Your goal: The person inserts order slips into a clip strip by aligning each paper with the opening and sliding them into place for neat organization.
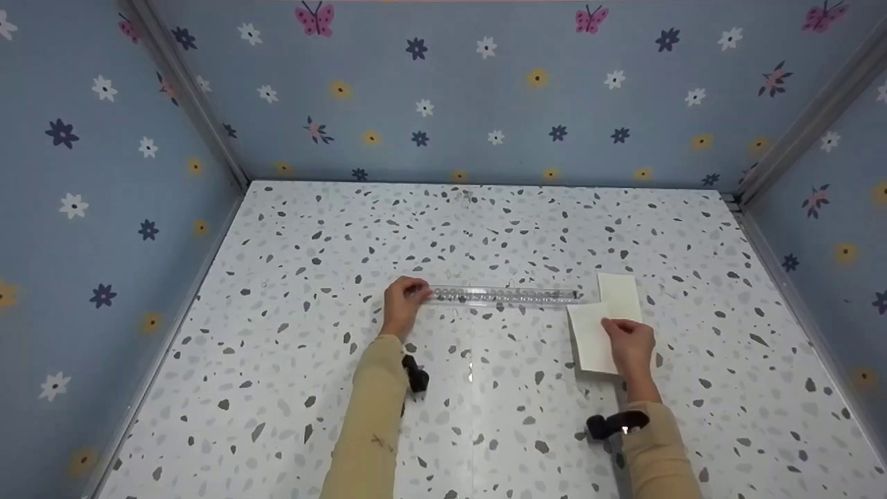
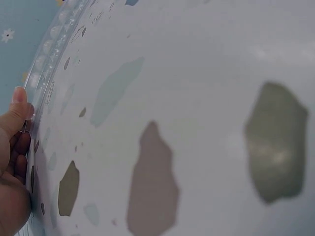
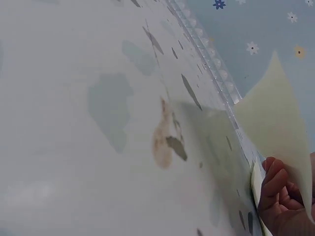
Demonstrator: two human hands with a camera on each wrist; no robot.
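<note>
A clear plastic ruler (image 1: 506, 296) lies across the speckled tabletop (image 1: 312, 388). My left hand (image 1: 405, 294) holds the ruler's left end, thumb on its edge; the left wrist view shows the thumb (image 2: 17, 110) against the ruler (image 2: 49, 54). Two pale yellow paper sheets lie at the ruler's right end: one (image 1: 619, 294) farther back, one (image 1: 592, 339) nearer me. My right hand (image 1: 627, 339) grips the nearer sheet and lifts its edge. In the right wrist view the lifted paper (image 3: 275, 123) curls above my fingers (image 3: 273, 184), beside the ruler (image 3: 211, 64).
Blue walls with flower and butterfly prints (image 1: 485, 90) close the table in at the back and both sides. Metal corner posts (image 1: 187, 90) stand at the rear corners. A black wrist-mounted camera (image 1: 617, 423) sits on each sleeve.
</note>
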